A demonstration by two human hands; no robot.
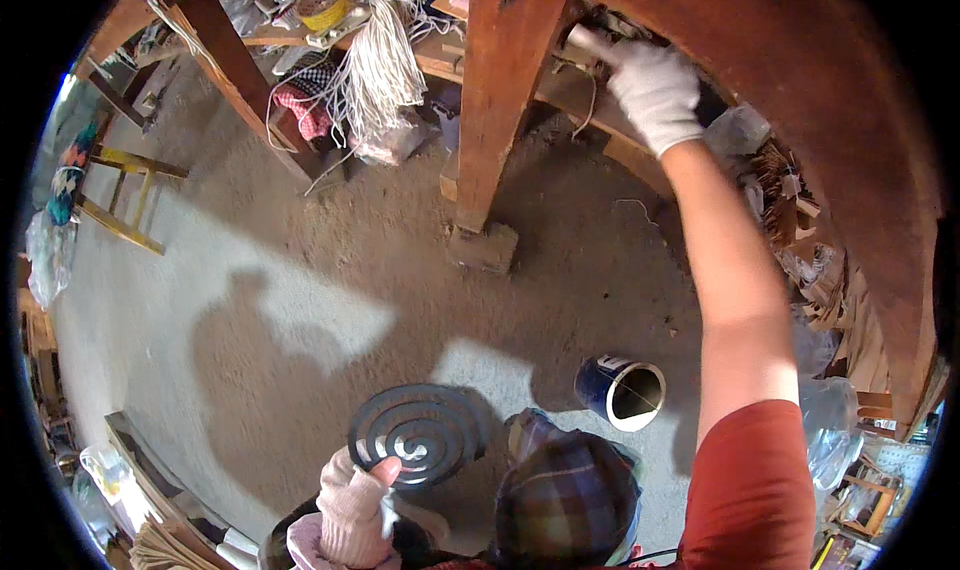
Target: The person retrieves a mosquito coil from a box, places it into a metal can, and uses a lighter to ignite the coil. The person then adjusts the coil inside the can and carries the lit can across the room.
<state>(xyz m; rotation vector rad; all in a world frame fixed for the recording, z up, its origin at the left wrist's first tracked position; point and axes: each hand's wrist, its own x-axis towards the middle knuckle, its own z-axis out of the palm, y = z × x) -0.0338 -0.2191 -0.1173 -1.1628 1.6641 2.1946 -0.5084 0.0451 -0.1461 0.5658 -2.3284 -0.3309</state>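
The round dark spiral coil [412, 451], with no long axis, spreads forward and right from my nearer left grip [352, 510], thumb pinching its edge; my outstretched right grip [655, 85] I cannot tell

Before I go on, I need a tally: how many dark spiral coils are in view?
1: the dark spiral coil, at lower centre, with the left hand at its lower-left edge. Others may be hidden.
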